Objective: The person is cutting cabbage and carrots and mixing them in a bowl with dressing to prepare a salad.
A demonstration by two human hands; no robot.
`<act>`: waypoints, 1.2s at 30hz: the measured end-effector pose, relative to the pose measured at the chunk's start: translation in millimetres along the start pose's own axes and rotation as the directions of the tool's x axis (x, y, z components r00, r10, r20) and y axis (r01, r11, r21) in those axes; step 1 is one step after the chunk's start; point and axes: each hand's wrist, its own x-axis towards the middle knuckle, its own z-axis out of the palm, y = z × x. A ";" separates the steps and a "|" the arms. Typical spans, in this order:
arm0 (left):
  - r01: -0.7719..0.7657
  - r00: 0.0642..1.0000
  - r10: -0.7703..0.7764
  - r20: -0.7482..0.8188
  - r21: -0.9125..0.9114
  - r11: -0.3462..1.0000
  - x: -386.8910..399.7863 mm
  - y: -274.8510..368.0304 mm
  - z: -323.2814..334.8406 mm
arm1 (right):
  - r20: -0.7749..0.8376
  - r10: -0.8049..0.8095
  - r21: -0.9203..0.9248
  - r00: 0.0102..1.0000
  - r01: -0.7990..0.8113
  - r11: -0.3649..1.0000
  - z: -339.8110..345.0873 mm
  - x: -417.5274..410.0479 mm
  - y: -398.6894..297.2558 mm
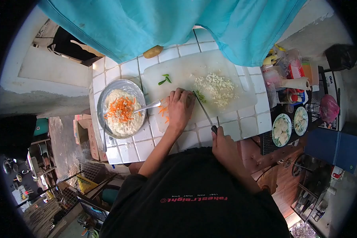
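Observation:
My right hand [223, 141] grips the black handle of a kitchen knife [206, 112], its blade slanting up and left over a translucent white cutting board [181, 67]. The fingers of my left hand [180, 104] are curled down on the board beside the knife tip; what lies beneath them is hidden. Chopped green pieces [200, 96] lie just right of the blade. Farther right spreads a heap of finely chopped white bits [217, 87]. Several green chili pieces [165, 79] rest above my left hand. Orange shreds, apparently carrot [163, 110], show to its left.
Left of the board stands a metal bowl [100, 104] of pale batter topped with orange shreds, a spoon [150, 105] leaning in it. A brown potato-like tuber [153, 51] sits by the turquoise curtain [166, 23]. Two plates [281, 130] of food are at right, beyond the white tiled counter [138, 150].

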 end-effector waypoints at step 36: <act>0.041 0.999 -0.040 0.034 -0.044 0.998 1.5 0.1 1.6 | -0.023 -0.016 -0.034 1.000 0.015 0.999 -0.2 4.4 2.6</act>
